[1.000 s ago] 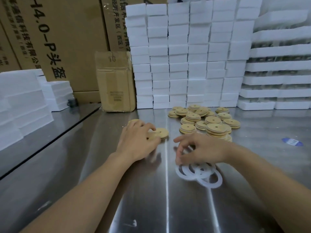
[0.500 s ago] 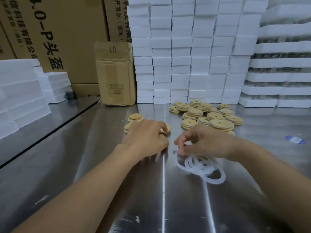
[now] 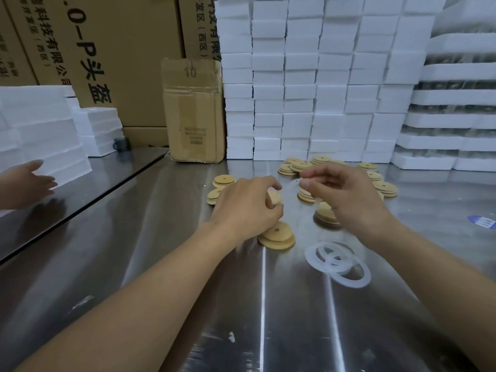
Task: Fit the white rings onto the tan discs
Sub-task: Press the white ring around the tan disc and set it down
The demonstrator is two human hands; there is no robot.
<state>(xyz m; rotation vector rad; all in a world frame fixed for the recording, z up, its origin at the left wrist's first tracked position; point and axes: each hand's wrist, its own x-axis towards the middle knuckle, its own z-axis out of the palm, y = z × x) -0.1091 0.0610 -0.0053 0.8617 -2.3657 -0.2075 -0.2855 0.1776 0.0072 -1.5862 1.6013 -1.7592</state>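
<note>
hands meet just above the middle of the steel tabletop (image 3: 161,264), held clear of it so that ring and disc can be brought together in the air. the left hand (image 3: 247,208) has thumb and curled fingers clamped on the edge of one tan disc (image 3: 275,197), its face tipped toward the other hand, presumably to leave most of the rim free. the right hand (image 3: 349,202) pinches a white ring (image 3: 289,189) between thumb and forefinger, with the other fingers loosely bent behind. the ring is thin and blurred and hangs just beside the held disc; whether it touches i cannot tell. my reading is that the ring is about to be worked over the disc's rim and is not yet seated. directly below the left hand two more discs (image 3: 279,237) lie overlapped. the loose rings (image 3: 338,261) lie in a tangle nearer the front edge, under the right wrist. both are within easy reach as the next supply. the main pile of discs (image 3: 300,165) sits toward the back edge, in front of stacked foam blocks (image 3: 295,103) and a cardboard box (image 3: 194,111), with a small cluster (image 3: 224,180) to its left. at the far left another person's hand (image 3: 26,183) shows beside more white foam and takes no part.
</note>
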